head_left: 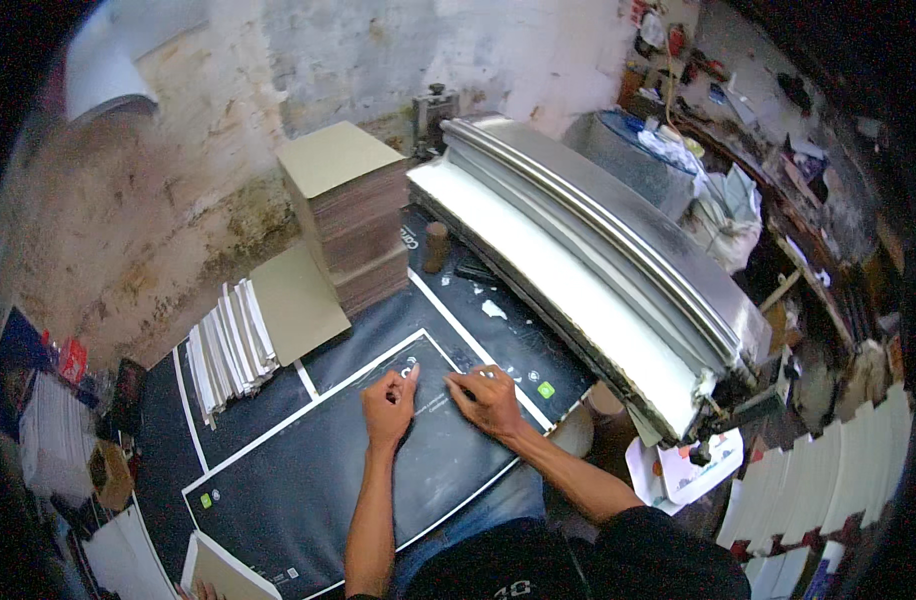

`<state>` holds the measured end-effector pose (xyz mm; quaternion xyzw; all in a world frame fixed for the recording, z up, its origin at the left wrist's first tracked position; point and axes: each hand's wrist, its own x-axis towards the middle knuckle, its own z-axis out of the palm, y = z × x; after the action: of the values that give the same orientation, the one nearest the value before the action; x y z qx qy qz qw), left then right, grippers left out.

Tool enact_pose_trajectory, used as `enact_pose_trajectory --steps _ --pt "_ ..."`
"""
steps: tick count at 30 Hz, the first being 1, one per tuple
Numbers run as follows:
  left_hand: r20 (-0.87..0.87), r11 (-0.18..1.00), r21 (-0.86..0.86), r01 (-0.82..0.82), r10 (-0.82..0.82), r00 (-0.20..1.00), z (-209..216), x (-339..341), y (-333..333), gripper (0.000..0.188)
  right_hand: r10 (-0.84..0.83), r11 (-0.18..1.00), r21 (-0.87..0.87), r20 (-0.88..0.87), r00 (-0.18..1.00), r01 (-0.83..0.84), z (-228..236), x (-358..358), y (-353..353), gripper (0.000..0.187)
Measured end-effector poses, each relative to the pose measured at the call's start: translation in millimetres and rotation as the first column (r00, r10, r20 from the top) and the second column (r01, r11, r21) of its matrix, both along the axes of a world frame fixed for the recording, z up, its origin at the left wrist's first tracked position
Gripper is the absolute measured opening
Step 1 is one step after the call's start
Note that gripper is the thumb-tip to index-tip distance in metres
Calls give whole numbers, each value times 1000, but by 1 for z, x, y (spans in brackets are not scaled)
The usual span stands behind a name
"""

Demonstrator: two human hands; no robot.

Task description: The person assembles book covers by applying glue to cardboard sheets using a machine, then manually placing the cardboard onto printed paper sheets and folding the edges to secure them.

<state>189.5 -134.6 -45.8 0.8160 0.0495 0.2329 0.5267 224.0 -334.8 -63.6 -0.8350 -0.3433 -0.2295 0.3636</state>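
Note:
Both hands are over a black, white-bordered printed sheet (288, 470) that covers the table. My left hand (387, 408) is curled closed near its middle, thumb sticking up; whatever the fingers may hold is hidden. A short gap to the right, my right hand (488, 404) has its fingers bent together and pointing left. Nothing can be made out in its grip. Beyond the hands stands a tall stack of grey-brown boards (353, 240), with a single tan board (290, 300) at its foot. Next to that lies a fanned row of white-edged paper bundles (228, 355).
A long machine with a metal roller (588, 230) and a white bed (558, 300) borders the table's right. A brown cylinder (435, 247) stands beside it. Stacked white papers (828, 470) sit far right. At the lower left, another person's fingers (200, 592) touch a pale board (223, 570).

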Motion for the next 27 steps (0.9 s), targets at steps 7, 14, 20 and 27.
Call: enact_pose_trajectory --steps 7,14,20,27 --pt "114 999 51 -18 12 993 -22 3 18 32 -106 904 -415 17 994 103 13 -15 14 57" --pt "60 999 7 33 -33 998 -13 4 4 36 -480 808 -413 -47 876 420 5 20 -58 60" --pt "106 992 122 39 -52 993 -10 5 2 38 -77 941 -319 119 990 111 6 -77 -113 47" --pt "58 979 200 30 -42 997 -24 3 11 24 -327 920 -253 -76 942 299 -38 -201 -197 42"
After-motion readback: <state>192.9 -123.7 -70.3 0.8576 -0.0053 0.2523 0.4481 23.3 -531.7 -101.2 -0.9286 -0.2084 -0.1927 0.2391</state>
